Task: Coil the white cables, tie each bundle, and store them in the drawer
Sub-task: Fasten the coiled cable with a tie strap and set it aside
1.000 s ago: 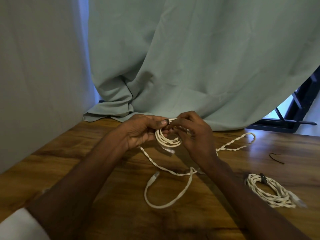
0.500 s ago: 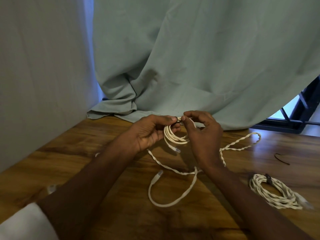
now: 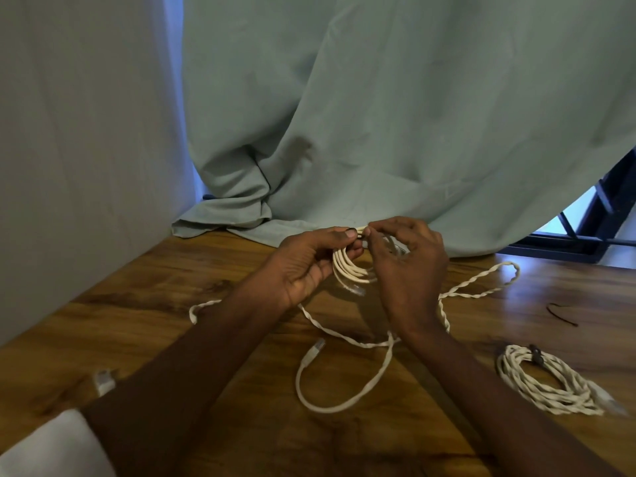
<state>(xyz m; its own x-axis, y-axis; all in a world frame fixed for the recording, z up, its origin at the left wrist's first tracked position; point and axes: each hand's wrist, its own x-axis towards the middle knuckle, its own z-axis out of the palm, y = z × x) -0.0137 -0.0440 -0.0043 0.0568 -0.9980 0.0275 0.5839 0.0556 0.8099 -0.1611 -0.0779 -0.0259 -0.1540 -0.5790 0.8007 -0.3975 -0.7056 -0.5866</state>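
Observation:
A small coil of smooth white cable point(image 3: 347, 270) hangs above the wooden table point(image 3: 172, 294), held at its top. My left hand point(image 3: 306, 263) pinches the coil's top with thumb and fingers. My right hand point(image 3: 406, 263) pinches a thin dark tie at the same spot, its other fingers spread. A loose twisted white cable point(image 3: 478, 280) trails across the table below and behind my hands, ending in a smooth loop with a plug point(image 3: 316, 349). A tied twisted bundle point(image 3: 543, 380) with a dark tie lies at the right.
A pale green curtain point(image 3: 378, 132) drapes onto the table's back edge. A spare dark tie point(image 3: 561, 315) lies at the right. Another connector point(image 3: 103, 380) shows beside my left forearm. A dark window frame point(image 3: 602, 215) is at the far right. No drawer is in view.
Both hands have lifted the coil slightly and stayed pinched at its top; my right fingers have spread out while working the tie. The camera has shifted a little.

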